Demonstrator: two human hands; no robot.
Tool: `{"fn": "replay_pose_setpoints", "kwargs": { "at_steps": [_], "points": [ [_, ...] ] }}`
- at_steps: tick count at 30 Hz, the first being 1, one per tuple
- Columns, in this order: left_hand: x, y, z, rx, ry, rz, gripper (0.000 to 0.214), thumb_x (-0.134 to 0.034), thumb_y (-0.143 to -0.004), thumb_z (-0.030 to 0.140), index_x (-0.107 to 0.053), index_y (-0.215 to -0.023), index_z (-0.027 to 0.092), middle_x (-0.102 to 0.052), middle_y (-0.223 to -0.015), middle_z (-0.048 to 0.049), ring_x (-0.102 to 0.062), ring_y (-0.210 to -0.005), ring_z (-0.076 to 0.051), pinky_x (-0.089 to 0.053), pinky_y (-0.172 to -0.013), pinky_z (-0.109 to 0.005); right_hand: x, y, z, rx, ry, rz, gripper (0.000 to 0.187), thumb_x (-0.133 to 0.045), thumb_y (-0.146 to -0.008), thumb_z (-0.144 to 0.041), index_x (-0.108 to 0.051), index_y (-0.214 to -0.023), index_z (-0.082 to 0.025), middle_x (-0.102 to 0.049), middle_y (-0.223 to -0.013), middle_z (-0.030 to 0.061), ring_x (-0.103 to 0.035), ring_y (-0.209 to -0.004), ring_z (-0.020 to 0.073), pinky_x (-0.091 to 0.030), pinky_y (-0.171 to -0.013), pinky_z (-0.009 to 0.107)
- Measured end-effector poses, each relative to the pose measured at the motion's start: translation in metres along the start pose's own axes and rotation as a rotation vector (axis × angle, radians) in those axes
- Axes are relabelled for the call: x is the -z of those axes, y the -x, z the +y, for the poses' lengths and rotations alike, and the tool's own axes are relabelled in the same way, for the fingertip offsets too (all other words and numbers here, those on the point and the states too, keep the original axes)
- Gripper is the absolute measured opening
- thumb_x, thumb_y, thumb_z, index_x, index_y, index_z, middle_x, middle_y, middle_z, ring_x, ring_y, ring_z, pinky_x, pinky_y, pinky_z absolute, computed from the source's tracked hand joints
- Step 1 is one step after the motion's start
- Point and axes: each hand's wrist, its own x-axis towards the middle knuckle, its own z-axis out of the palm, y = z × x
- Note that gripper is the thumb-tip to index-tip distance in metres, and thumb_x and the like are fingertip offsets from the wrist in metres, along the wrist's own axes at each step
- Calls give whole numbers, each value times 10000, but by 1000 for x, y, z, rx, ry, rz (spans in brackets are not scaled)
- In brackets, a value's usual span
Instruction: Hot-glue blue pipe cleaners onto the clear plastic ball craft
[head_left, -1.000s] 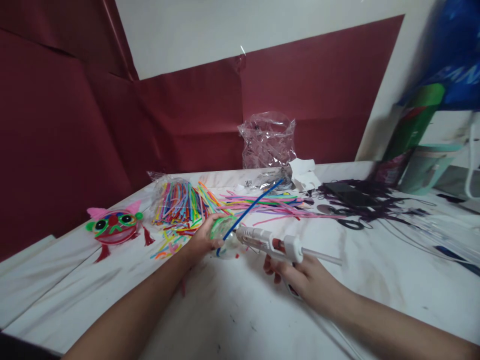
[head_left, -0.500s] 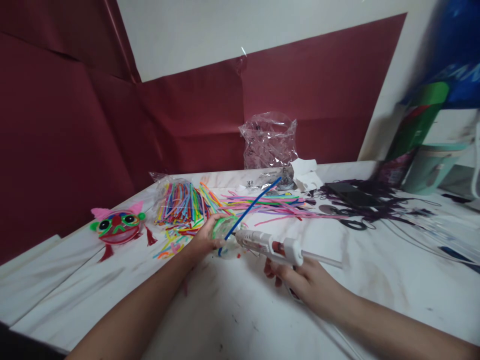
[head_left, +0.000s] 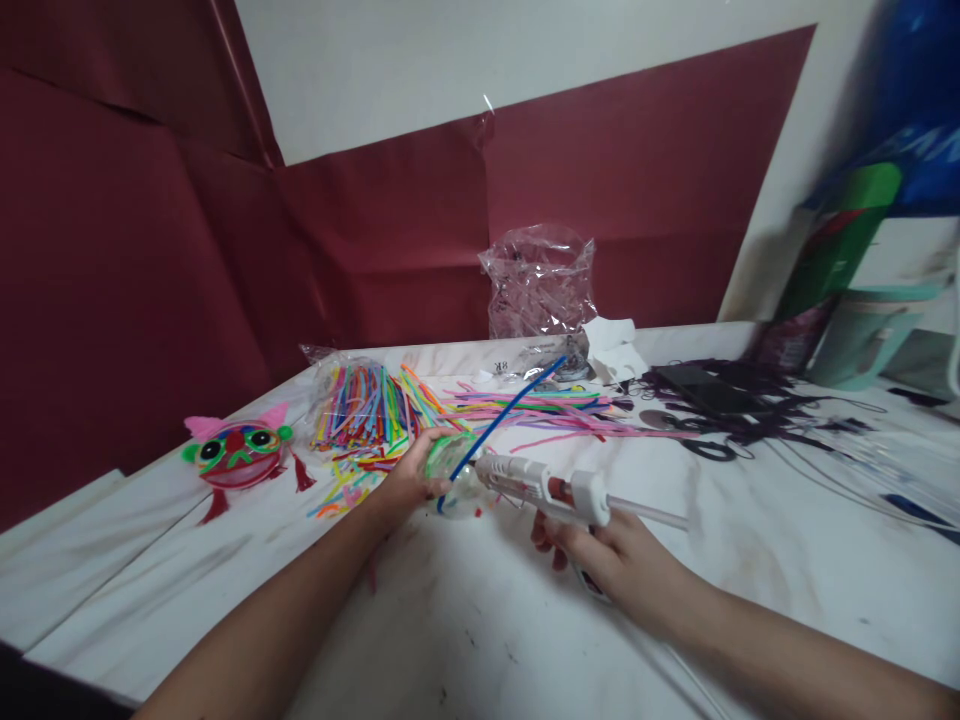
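Note:
My left hand [head_left: 416, 475] is closed around a clear round plastic piece [head_left: 461, 500] with green pipe cleaner on it. A long blue pipe cleaner [head_left: 510, 405] slants up and to the right from this piece. In my right hand [head_left: 592, 550] is a white glue gun [head_left: 540, 487], fingers wrapped about its handle. The gun's nozzle points left, close by the blue pipe cleaner and the clear piece; whether it touches cannot be made out. From its rear sticks a glue stick [head_left: 649, 512].
A finished-looking pink and green animal face [head_left: 238, 455] with red tassels lies left. Behind my hands are a bag of pipe cleaners [head_left: 360, 405] and loose pink ones [head_left: 540, 405]. At right are scissors [head_left: 709, 450], a dark phone [head_left: 705, 390], purple strands and a green cup [head_left: 862, 340].
The glue gun has shifted very slightly right with my right hand, its nozzle a little farther from the blue pipe cleaner. My left hand keeps its hold.

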Motion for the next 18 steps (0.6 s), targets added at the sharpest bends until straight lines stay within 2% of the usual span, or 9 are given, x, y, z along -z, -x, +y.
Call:
{"fn": "replay_pose_setpoints", "kwargs": {
  "at_steps": [7, 14, 18],
  "points": [
    [-1, 1, 4, 23, 38, -13, 823, -781, -566, 574, -475, -1232, 200, -569, -1225, -116, -512, -1135, -331, -377, -941, -383, 5, -3, -4, -40, -90, 42, 328, -397, -754, -429, -602, -685, -183, -636, -692, 51, -619, -621, 189, -489, -594, 293],
    [-3, 0, 10, 7, -5, -13, 879, -767, -532, 640, -490, -1239, 198, -555, -1246, -121, -467, -1193, -351, -317, -1023, -425, 6, -7, -1, -80, -130, 52, 348, -407, -770, -451, -593, -673, -173, -642, -693, 57, -614, -603, 183, -477, -596, 292],
    [-3, 0, 12, 15, -28, -10, 910, -763, -509, 661, -497, -1248, 201, -558, -1251, -115, -414, -1244, -368, -294, -1050, -439, 7, -8, -1, -104, -164, 29, 357, -398, -763, -465, -586, -671, -176, -621, -664, 43, -597, -582, 170, -441, -523, 264]
  ]
}}
